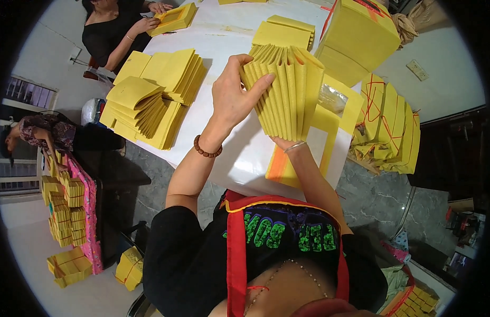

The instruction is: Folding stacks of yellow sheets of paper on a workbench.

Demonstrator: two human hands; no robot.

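Observation:
I hold a thick bundle of folded yellow paper (285, 95) upright over the white-covered table, its folds fanned out at the top. My left hand (235, 90) grips its left side, the thumb across the front folds and the fingers behind. My right hand (285, 142) is under the bundle's lower end; its fingers are hidden by the paper. Beneath and to the right lies a flat yellow sheet (335, 119) with an orange band and a shiny clear patch. Left of my left hand lie piles of folded yellow paper (150, 100), one bundle bent over on top.
A large yellow block (356, 39) stands at the table's far right. Another yellow stack (283, 33) lies behind my bundle. Red-tied yellow bundles (387, 127) sit right of the table. One co-worker handles a yellow packet (173, 20); another bends over a pink-covered table (89, 211) with paper stacks.

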